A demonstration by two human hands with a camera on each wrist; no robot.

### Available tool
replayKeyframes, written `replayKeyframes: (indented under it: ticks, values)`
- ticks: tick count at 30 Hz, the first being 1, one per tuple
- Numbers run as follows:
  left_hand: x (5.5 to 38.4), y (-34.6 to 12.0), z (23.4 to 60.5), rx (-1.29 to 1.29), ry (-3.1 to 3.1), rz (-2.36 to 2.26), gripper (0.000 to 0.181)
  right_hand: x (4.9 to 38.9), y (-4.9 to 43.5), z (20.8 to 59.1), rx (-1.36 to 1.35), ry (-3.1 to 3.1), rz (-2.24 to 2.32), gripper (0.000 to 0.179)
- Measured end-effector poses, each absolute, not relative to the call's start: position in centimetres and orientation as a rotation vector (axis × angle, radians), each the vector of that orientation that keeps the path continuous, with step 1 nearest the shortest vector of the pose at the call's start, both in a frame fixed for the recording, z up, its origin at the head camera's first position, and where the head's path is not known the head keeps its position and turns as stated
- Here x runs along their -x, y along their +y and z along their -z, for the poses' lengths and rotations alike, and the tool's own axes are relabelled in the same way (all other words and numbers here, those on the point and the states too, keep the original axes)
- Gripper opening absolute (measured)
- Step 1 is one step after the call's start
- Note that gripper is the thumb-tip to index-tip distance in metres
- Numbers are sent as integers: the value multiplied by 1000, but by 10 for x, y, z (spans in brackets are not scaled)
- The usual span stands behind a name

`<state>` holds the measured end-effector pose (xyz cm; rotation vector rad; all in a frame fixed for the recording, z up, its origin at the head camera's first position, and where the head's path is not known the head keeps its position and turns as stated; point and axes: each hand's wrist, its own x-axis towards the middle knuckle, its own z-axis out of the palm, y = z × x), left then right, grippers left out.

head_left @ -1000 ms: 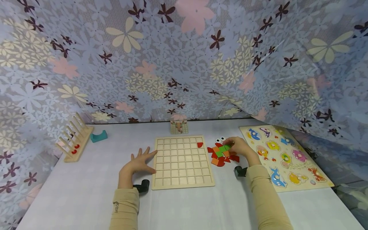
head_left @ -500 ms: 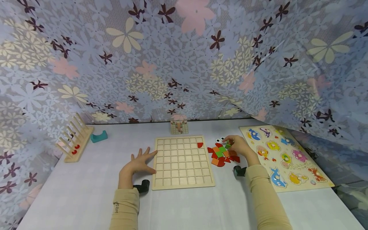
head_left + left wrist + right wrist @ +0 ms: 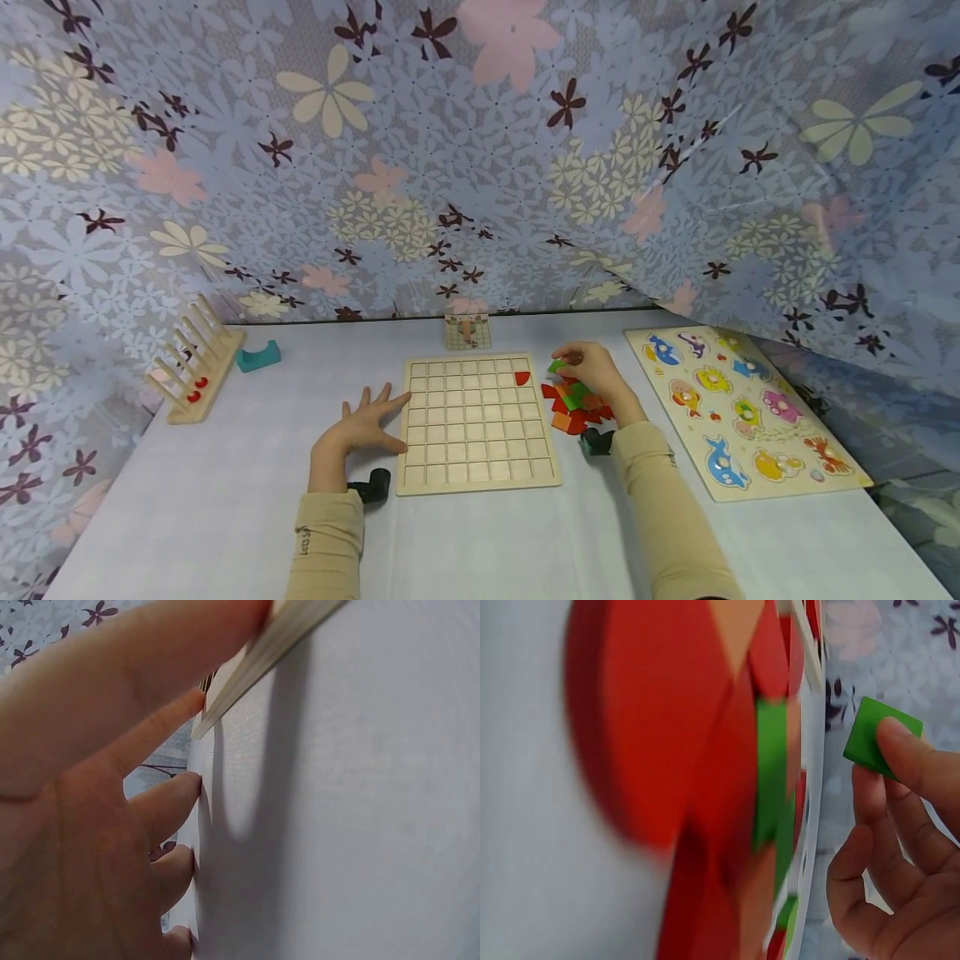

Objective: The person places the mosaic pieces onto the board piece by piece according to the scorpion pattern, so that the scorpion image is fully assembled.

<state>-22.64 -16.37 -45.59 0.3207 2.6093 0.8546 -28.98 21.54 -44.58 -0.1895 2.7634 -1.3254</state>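
Note:
A green square tile is pinched between thumb and fingers of my right hand, raised over the far side of the tile pile. That pile of red, orange and green tiles lies right of the wooden grid board. One red quarter-circle tile sits in a cell near the board's upper right corner. My left hand rests with spread fingers at the board's left edge; thumb and index finger touch its rim, as the left wrist view shows.
Behind the board stands a small pattern card. A wooden peg rack with red beads and a teal curved block are at the far left. On the right lies a sea-animal knob puzzle. A floral cloth hangs behind.
My right hand has lifted the green tile off the pile and moved left and away from me, toward the board. The left hand stays still.

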Motion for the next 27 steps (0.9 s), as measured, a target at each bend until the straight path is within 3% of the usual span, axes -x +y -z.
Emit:
replayKeyframes:
  ticks: [27]
  values:
    - [226,-164,457,-309,2615,-857,93,309,147,450,394,2664,1216,12]
